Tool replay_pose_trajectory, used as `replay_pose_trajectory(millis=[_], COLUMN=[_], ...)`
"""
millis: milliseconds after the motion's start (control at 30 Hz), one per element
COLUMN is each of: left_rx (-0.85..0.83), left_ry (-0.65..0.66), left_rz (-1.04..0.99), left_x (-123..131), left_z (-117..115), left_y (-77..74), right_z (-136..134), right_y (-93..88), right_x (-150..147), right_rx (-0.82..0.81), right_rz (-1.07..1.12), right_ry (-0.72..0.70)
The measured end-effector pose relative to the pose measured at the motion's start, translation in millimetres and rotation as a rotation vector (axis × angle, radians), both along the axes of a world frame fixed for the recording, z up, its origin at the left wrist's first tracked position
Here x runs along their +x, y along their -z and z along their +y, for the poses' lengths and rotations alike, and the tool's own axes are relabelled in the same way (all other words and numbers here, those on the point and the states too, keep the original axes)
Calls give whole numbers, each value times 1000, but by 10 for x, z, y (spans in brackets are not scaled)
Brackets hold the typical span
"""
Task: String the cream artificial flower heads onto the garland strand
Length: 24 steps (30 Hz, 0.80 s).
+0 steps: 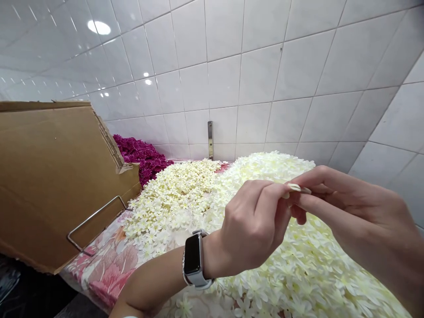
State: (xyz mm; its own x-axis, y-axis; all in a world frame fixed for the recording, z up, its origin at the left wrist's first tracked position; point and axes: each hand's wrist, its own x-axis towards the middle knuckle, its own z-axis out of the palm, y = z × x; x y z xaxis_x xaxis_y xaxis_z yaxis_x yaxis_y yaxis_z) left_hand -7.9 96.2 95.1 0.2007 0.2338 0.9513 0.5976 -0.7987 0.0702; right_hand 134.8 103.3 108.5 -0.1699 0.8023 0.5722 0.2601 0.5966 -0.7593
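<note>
My left hand [255, 221], with a smartwatch [193, 254] on its wrist, has its fingers pinched on a small cream-white petal piece [294, 187]. From the right, my right hand [351, 201] holds the other side of the same piece between thumb and forefinger. The fingertips of both hands nearly meet, hiding part of it. Beneath and around the hands spreads a big heap of white artificial flowers [314, 269]. Smaller cream flowers [179, 187] lie heaped to the left of it.
Magenta flowers [145, 154] are piled at the back left, beside a large cardboard box [56, 176]. A bent metal wire frame [94, 218] stands at the box. The flower-print cloth [112, 269] covers the table. Behind is a tiled wall [225, 84] with a metal strip [210, 139].
</note>
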Motion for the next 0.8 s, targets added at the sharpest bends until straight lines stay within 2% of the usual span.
replay_pose_trajectory(millis=[100,167,233,333,400,567,667,733,800], left_rx=[95,62,-133,-590,-801,-1010,-970,-774,-480], left_ry=[-12,9,77,276,395,442,423,301,117], left_rz=[51,29,-72,-210,-233,-315,-281,-221,-133], left_x=[4,9,4,-42,-94,-196,-167,-105,-39], left_z=[0,24,57,100,123,165,154,136,123], left_y=[12,8,-17,-104,-177,-289,-256,-191,-117], right_z=[4,56,126,215,245,249,229,204,173], right_y=[11,-9,-50,-106,-115,-107,-109,-97,-67], right_x=[-7,29,86,170,197,154,109,74,28], right_rx=[7,-25,-71,-122,-145,-169,-195,-189,-131], right_rz=[46,45,-12,-134,-123,71,115,122,130], right_ry=[24,-9,-95,-210,-237,-239,-225,-199,-133])
